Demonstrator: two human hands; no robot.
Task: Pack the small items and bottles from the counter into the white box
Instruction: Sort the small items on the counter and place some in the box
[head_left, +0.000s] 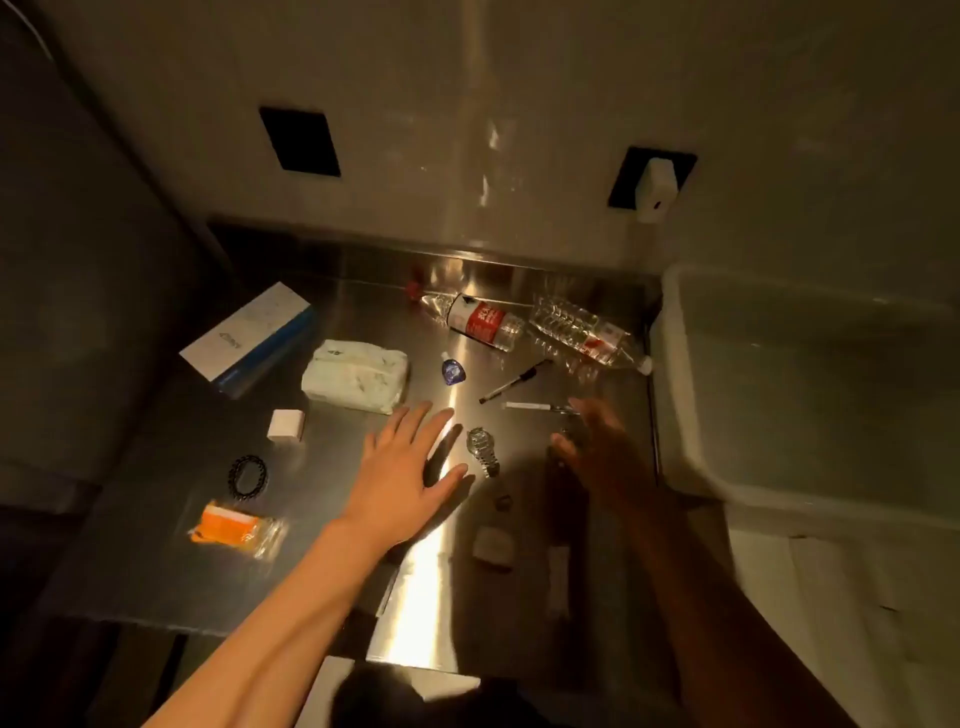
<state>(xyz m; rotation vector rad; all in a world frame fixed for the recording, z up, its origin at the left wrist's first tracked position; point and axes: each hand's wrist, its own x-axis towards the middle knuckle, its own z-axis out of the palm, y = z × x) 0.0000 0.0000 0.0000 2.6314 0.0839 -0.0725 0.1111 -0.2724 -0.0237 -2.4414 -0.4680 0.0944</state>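
Wristwatch (482, 451) on steel counter (332, 545) between two outstretched palm-down hands — left hand (410, 475), right hand (597, 452) — fingers spread, empty

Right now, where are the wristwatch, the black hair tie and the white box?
wristwatch (478, 442), head view, on its round dial.
black hair tie (248, 474), head view, on the coil's left side.
white box (675, 364), head view, on its left wall beside the counter.

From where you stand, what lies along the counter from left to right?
Blue-and-white carton → black hair tie → white cube → tissue pack → small dropper bottle → wristwatch → black pen → clear water bottle → white box.
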